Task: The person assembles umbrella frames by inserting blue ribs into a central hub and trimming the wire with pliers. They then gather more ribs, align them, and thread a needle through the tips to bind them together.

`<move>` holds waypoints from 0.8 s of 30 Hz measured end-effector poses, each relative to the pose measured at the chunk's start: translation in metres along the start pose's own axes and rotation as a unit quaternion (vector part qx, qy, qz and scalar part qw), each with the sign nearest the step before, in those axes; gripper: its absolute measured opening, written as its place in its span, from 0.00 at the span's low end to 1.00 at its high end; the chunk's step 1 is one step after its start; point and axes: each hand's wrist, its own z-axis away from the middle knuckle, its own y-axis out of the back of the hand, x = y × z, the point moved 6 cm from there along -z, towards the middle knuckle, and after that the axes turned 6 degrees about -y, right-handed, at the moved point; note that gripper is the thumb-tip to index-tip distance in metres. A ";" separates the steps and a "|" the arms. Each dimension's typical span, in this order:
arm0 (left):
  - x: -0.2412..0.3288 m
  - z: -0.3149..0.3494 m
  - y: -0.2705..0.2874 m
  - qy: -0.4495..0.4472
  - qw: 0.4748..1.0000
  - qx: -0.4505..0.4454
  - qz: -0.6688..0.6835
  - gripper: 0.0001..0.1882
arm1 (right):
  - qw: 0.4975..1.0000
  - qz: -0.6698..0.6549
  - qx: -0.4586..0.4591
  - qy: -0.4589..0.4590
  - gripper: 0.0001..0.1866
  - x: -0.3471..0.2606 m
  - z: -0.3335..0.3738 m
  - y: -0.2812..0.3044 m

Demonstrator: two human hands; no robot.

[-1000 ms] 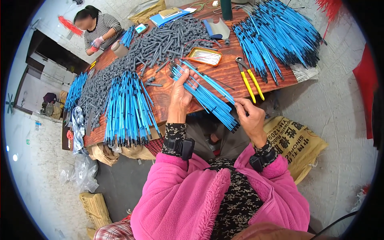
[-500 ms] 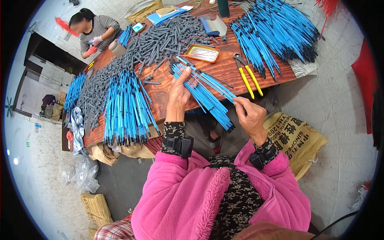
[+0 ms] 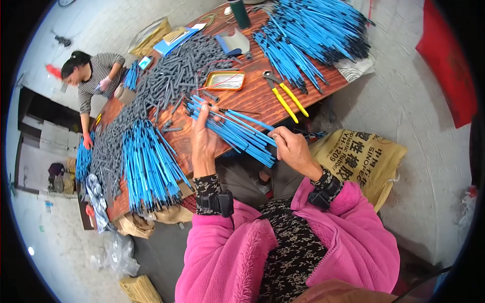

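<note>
My left hand (image 3: pixel 203 139) is closed round a bundle of thin blue rods with black ends (image 3: pixel 245 137), thumb on top. The bundle slants down to the right above the table's near edge. My right hand (image 3: pixel 294 150) pinches the lower ends of a few rods, which stand a little apart from the rest; its fingertips are partly hidden. Beyond the bundle lies a small yellow-rimmed tray (image 3: pixel 226 81) of thin pale pieces. Pliers with yellow handles (image 3: pixel 286 97) rest to its right.
Grey tubular parts (image 3: pixel 177 70) heap across the wooden table (image 3: pixel 323 96). More blue rods lie in piles at left (image 3: pixel 150 164) and far right (image 3: pixel 323 30). A co-worker (image 3: pixel 98 76) reaches over the far left side. A printed yellow sack (image 3: pixel 361 164) stands on the floor at right.
The view has shifted, so the table appears lower and further left. My hands still hold the rods. The co-worker has stretched an arm down to the far left rods.
</note>
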 end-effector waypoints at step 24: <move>0.009 0.057 -0.082 0.039 0.983 -0.175 -0.036 0.13 | 0.947 0.025 -0.089 0.309 0.30 -0.074 -0.024 -0.008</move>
